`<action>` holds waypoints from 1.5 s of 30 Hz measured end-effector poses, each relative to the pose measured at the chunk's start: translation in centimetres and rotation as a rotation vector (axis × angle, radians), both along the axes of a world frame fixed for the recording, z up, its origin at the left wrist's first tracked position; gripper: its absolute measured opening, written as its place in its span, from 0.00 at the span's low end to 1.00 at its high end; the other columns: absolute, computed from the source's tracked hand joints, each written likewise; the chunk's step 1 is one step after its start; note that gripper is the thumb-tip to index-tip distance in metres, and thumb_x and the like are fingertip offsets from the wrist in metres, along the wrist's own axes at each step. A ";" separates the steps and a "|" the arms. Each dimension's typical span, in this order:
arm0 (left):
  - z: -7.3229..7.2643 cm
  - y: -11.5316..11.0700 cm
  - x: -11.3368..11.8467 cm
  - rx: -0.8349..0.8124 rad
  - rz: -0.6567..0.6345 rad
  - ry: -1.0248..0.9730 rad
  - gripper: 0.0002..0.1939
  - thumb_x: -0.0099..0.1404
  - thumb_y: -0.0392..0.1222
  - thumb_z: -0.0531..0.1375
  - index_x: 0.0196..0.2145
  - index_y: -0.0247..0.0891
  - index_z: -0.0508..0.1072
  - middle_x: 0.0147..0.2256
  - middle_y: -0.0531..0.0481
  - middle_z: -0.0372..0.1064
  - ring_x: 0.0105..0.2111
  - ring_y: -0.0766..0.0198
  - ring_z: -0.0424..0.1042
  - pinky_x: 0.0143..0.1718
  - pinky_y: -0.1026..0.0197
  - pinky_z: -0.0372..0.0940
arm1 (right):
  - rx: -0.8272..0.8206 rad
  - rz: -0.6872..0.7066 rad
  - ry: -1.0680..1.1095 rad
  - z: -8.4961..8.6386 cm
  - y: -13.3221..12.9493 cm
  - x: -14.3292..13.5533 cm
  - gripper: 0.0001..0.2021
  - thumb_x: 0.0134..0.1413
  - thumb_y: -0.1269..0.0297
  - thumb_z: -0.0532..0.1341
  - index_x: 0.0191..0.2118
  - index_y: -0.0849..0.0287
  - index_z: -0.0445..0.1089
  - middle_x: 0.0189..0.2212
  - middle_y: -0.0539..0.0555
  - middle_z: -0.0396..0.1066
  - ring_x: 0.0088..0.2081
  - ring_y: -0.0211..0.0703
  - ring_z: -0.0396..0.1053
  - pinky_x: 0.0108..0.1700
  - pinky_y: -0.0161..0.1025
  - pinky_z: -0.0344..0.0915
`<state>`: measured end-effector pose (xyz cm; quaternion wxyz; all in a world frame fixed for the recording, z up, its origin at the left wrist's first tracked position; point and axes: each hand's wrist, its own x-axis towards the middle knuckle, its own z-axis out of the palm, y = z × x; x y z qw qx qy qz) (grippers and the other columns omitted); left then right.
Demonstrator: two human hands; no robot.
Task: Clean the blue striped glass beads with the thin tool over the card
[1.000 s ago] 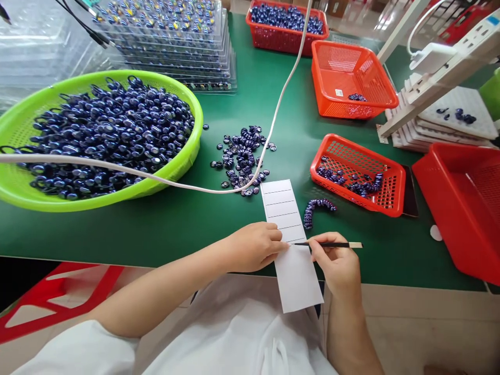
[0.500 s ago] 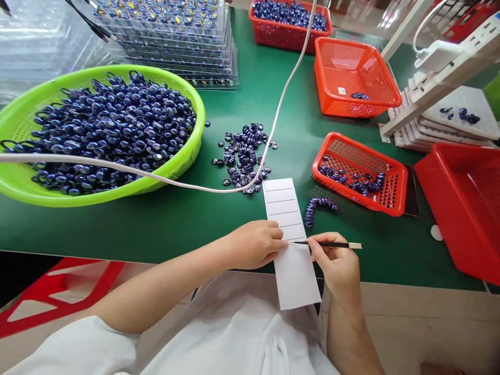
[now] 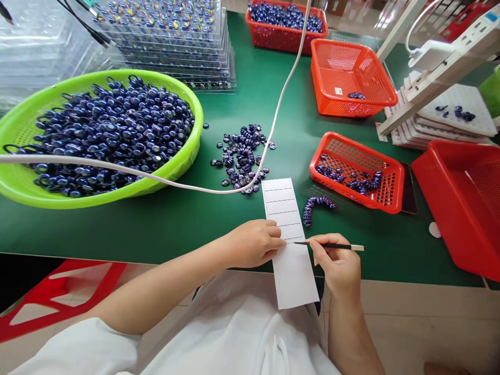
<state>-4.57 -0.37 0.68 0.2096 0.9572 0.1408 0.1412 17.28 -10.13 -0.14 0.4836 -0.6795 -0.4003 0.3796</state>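
A long white paper strip with several black lines across its upper part lies over the table's front edge. My left hand rests on the strip's left side, fingers curled together; whether anything is under them is hidden. In my right hand a thin black stick with a pale end is pinched, its dark tip on the paper beside my left fingertips. Just above my right hand lies a curved row of dark blue beads. Loose dark beads are scattered beyond the strip.
A green basket heaped with dark looped pieces stands left. Red baskets and a red bin are at right. A white cable crosses the table. Stacked clear trays stand behind.
The view has shifted slightly. My right hand's stick tip has moved a little left over the paper; my left hand keeps its place on the strip.
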 end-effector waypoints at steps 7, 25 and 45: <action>0.0 0.0 0.0 -0.013 0.001 0.008 0.07 0.67 0.33 0.57 0.39 0.37 0.76 0.28 0.48 0.70 0.30 0.59 0.65 0.31 0.58 0.60 | -0.051 0.051 -0.088 0.6 0.3 -0.1 0.10 0.54 0.55 0.68 0.33 0.57 0.74 0.28 0.51 0.74 0.23 0.36 0.69 0.25 0.33 0.68; 0.3 -0.4 0.1 -0.144 0.127 -0.007 0.12 0.69 0.33 0.55 0.48 0.34 0.73 0.33 0.45 0.74 0.34 0.58 0.71 0.35 0.59 0.65 | 0.167 -0.064 0.173 -0.3 0.0 0.2 0.07 0.53 0.63 0.69 0.32 0.59 0.72 0.30 0.53 0.77 0.18 0.31 0.64 0.20 0.32 0.62; 0.2 0.4 5.0 -1.072 0.503 -0.311 0.16 0.58 0.38 0.67 0.45 0.35 0.75 0.30 0.52 0.74 0.30 0.66 0.73 0.35 0.64 0.68 | 0.481 -0.377 0.242 -0.6 0.3 0.0 0.08 0.53 0.66 0.69 0.33 0.57 0.68 0.32 0.51 0.78 0.18 0.32 0.66 0.23 0.36 0.65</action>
